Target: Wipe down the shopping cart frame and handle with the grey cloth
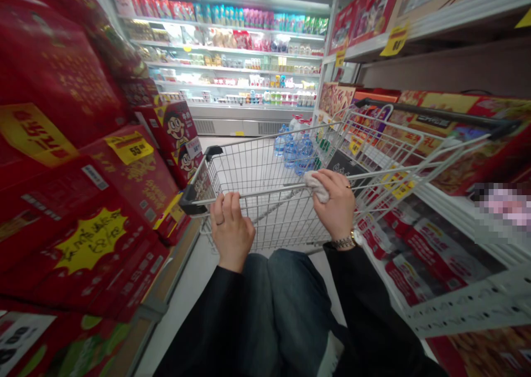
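A wire shopping cart (274, 222) stands crosswise before my knees, with its black-capped corner at the left and its black handle bar (440, 114) at the right. My left hand (231, 228) has its fingers curled over the near top rim, close to the left corner. Farther right along the same rim, my right hand (337, 205) presses a crumpled whitish cloth (317, 187) against the wire. Its fingers are closed round the cloth. Through the mesh the pale floor shows. A watch is on my right wrist.
Red gift boxes (120, 222) are stacked high on the left. Shelves (415, 17) with boxed goods run along the right, their edges near the cart handle. Large blue water bottles (296, 150) stand beyond the cart. A lit refrigerated display (224, 111) spans the back.
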Motion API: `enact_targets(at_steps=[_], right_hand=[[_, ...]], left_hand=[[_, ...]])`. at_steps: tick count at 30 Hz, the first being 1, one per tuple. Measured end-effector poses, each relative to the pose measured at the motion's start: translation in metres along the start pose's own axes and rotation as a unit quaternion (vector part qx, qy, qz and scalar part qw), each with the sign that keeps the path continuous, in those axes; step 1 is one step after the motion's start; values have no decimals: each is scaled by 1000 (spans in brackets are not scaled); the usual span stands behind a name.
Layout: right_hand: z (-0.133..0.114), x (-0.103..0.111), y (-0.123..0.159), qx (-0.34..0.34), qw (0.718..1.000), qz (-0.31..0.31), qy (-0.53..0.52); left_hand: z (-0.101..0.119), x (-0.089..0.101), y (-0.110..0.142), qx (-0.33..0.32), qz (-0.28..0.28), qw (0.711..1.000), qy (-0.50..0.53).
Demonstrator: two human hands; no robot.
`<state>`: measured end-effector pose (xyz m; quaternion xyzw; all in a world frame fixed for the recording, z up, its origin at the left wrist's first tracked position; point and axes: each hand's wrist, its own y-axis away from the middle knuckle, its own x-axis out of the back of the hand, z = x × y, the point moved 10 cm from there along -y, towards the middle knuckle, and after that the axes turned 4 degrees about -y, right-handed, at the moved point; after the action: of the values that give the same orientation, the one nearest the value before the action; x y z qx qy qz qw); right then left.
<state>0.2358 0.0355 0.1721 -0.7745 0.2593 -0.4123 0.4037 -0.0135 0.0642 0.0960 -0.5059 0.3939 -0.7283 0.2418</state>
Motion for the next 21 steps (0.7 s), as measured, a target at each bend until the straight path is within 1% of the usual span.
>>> enact_targets(at_steps=[3, 5, 7, 9, 11, 13, 16, 18, 20, 21], right_hand=[[-33, -29, 4, 30, 998, -59, -17], [-50, -45, 6, 47, 995, -90, -26], [-55, -52, 6, 49, 993, -103, -34], [-48, -49, 4, 45, 993, -106, -38], [-34, -39, 2, 45, 993, -103, -31], [-14, -24, -1, 47, 994, -95, -14], [23, 8, -6, 41, 997, -68, 13], [46, 32, -9, 30, 999, -33, 30], [61, 47, -10, 19, 999, -10, 47], [64, 50, -11, 15, 999, -4, 52]], left_hand=[[-2, 2, -2, 3, 8, 1000, -6], [-6, 2, -3, 2, 9, 1000, -7], [-9, 1, -5, -1, 6, 1000, -5], [-12, 0, -6, -4, 3, 1000, -3], [-14, -1, -6, -5, 4, 1000, -4], [-15, -1, -6, -5, 7, 1000, -6], [-13, -1, -5, -7, 10, 1000, -12], [-12, -1, -4, -5, 9, 1000, -7], [-11, -2, -3, -3, 8, 1000, 5], [-10, -2, -2, -1, 7, 1000, 10]])
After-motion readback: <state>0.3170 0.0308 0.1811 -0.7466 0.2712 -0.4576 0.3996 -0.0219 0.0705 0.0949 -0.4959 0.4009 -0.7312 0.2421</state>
